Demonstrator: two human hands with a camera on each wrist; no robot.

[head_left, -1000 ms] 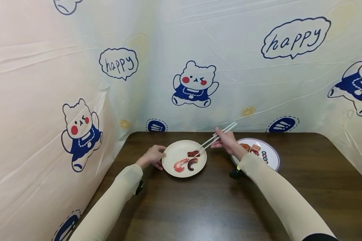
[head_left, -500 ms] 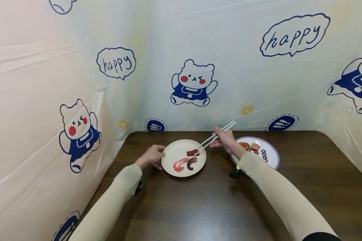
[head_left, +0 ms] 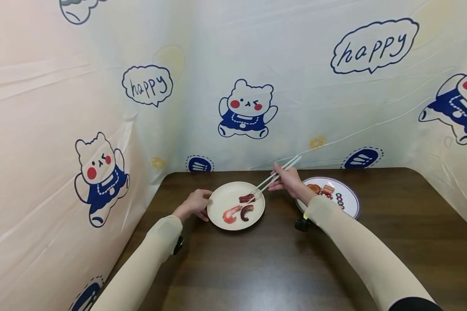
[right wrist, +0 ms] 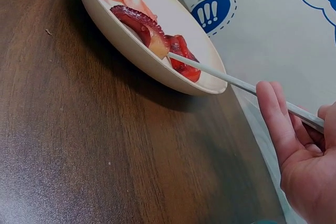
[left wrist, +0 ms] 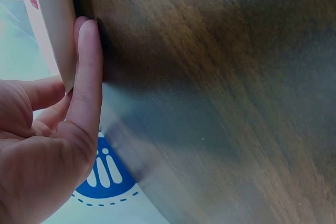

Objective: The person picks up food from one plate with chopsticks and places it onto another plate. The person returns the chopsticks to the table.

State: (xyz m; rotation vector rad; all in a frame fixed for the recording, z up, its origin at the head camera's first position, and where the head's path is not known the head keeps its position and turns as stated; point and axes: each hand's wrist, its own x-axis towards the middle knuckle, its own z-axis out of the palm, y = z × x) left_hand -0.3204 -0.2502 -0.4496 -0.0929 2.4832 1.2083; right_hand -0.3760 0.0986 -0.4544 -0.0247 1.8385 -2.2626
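Note:
A cream plate (head_left: 222, 193) stands on the table, and my left hand (head_left: 197, 203) pinches its left rim. In the left wrist view the thumb (left wrist: 47, 92) is on the rim's upper side and the fingers (left wrist: 86, 72) lie along its underside. My right hand (head_left: 289, 180) holds a pair of pale chopsticks (head_left: 273, 178) slanting down into the plate. Their tips are at a dark red piece of food (head_left: 246, 198). In front of it lie a curled octopus tentacle (head_left: 246, 213) and a pink shrimp (head_left: 231, 214). The right wrist view shows one chopstick (right wrist: 215, 72) passing between the tentacle and the red piece.
A second white plate (head_left: 350, 203) with a dark rim stands to the right, partly behind my right forearm, bearing several food pieces (head_left: 327, 190). The brown wooden table (head_left: 233, 268) ends at a printed cloth wall (head_left: 202, 108) behind and at the left.

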